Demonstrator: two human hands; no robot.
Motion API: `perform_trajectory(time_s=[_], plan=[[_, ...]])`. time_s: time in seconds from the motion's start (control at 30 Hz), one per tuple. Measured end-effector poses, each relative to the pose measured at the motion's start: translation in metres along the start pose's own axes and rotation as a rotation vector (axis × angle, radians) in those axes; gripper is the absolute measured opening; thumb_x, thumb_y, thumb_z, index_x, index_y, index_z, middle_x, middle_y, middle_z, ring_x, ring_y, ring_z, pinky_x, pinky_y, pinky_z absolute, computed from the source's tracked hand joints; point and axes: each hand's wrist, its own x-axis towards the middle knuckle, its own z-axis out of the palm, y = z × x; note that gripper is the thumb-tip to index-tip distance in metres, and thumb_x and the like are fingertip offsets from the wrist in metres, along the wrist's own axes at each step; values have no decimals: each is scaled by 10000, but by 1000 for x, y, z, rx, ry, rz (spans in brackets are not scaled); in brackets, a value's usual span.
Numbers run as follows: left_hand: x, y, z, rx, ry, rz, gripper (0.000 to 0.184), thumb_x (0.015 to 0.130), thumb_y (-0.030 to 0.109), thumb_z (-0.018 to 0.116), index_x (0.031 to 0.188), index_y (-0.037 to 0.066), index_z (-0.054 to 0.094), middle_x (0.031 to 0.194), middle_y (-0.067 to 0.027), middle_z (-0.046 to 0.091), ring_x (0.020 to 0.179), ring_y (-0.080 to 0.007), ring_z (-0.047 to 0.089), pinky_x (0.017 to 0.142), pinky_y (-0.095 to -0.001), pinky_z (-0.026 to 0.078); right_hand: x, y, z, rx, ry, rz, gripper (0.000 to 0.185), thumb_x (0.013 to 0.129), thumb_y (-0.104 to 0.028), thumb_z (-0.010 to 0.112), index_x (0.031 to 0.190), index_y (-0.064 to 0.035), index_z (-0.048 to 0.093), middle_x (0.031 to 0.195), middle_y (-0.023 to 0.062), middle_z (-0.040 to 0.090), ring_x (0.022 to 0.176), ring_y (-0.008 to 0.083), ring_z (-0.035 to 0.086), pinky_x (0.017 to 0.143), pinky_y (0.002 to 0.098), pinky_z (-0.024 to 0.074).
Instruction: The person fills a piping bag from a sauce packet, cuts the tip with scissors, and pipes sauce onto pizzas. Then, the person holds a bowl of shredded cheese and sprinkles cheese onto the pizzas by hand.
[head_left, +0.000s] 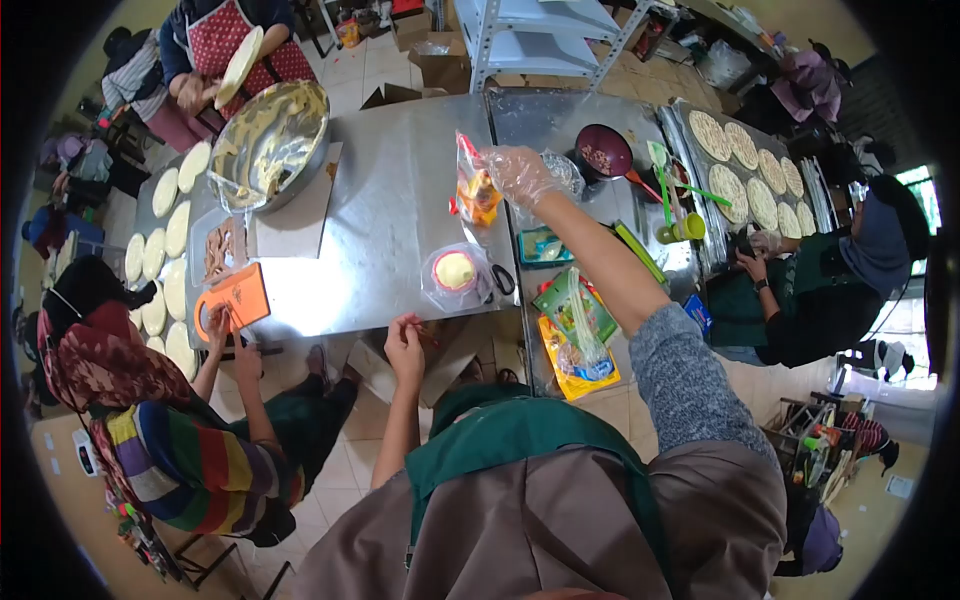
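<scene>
My right hand (522,176), in a clear plastic glove, reaches far over the metal table with its fingers closed at the edge of a red, orange and yellow plastic packet (480,200). My left hand (404,345) is bare and held just off the table's front edge. Its fingers are pinched together, and what they hold, if anything, is too small to name. Between my hands stands a tub of pale yellow spread (455,270) with a plastic bag around it. Black-handled scissors (503,280) lie beside the tub.
A maroon pan (604,151) and a yellow-green cup (682,230) stand right. A large metal bowl (270,145) stands left. Co-workers stand on both sides; one holds an orange cutting board (240,298). Flat dough rounds (177,230) lie left, topped rounds (770,170) right.
</scene>
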Motion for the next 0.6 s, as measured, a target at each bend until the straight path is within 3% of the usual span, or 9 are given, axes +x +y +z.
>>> perform_trajectory(time_s=[0.03, 0.07, 0.1, 0.13, 0.17, 0.2, 0.33, 0.4, 0.6], plan=[[6, 6, -1, -6, -18, 2, 175, 889, 18, 436, 1002, -9, 566, 877, -70, 608, 776, -120, 562, 700, -247, 463, 10, 1, -3, -127, -30, -67, 195, 849, -215, 520, 942, -102, 649, 1002, 126, 637, 861, 303, 618, 736, 364, 489], [4, 10, -1, -16, -25, -3, 173, 898, 23, 434, 1000, -14, 568, 868, -68, 608, 764, -110, 557, 664, -247, 478, 10, -2, 0, 31, 33, 87, 201, 860, -246, 503, 920, -111, 639, 949, 128, 643, 853, 306, 613, 748, 373, 480], [-1, 14, 2, -29, -28, -23, 172, 906, 29, 433, 998, -19, 570, 860, -67, 608, 752, -101, 552, 628, -246, 493, 16, -2, -4, 3, -32, 80, 204, 862, -257, 499, 902, -111, 634, 922, 132, 641, 841, 310, 612, 734, 382, 479], [-1, 6, 1, 13, -25, 82, 173, 910, 35, 430, 1006, -17, 564, 861, -68, 602, 732, -97, 551, 575, -251, 507, 18, -1, -6, -18, -103, 82, 209, 864, -269, 495, 883, -111, 629, 894, 136, 639, 829, 313, 610, 721, 391, 479], [-6, 4, -2, -19, -20, 53, 172, 909, 36, 432, 1011, -16, 562, 861, -67, 601, 723, -97, 552, 569, -252, 507, 18, 0, -6, -34, -165, 93, 216, 865, -280, 491, 865, -111, 624, 866, 139, 637, 816, 317, 608, 707, 400, 478], [-7, 6, -2, -52, -15, 32, 172, 909, 37, 435, 1015, -16, 559, 862, -67, 600, 714, -98, 552, 562, -253, 506, 18, 0, -9, -142, -37, -2, 238, 869, -312, 484, 842, -106, 600, 799, 143, 620, 786, 328, 599, 676, 420, 467], [-4, -2, 6, -72, -5, 33, 176, 911, 47, 434, 1031, 0, 555, 868, -61, 603, 683, -101, 555, 549, -247, 501, 23, 5, -20, -287, -110, -49, 240, 866, -323, 492, 863, -107, 599, 787, 141, 623, 776, 331, 603, 672, 427, 469], [-2, 2, 7, -58, -28, -49, 182, 909, 56, 439, 1037, 9, 559, 886, -60, 609, 709, -98, 561, 574, -250, 501, 27, 5, -17, -380, -185, -45, 248, 867, -339, 502, 874, -117, 612, 795, 141, 635, 760, 323, 618, 671, 417, 484], [16, 0, 17, 127, -35, -46, 220, 900, 109, 460, 1077, 14, 548, 957, -107, 625, 812, -154, 596, 713, -298, 489, 14, -3, -18, -127, 85, -55, 287, 858, -326, 549, 950, -60, 604, 814, 162, 620, 753, 316, 602, 688, 394, 472]])
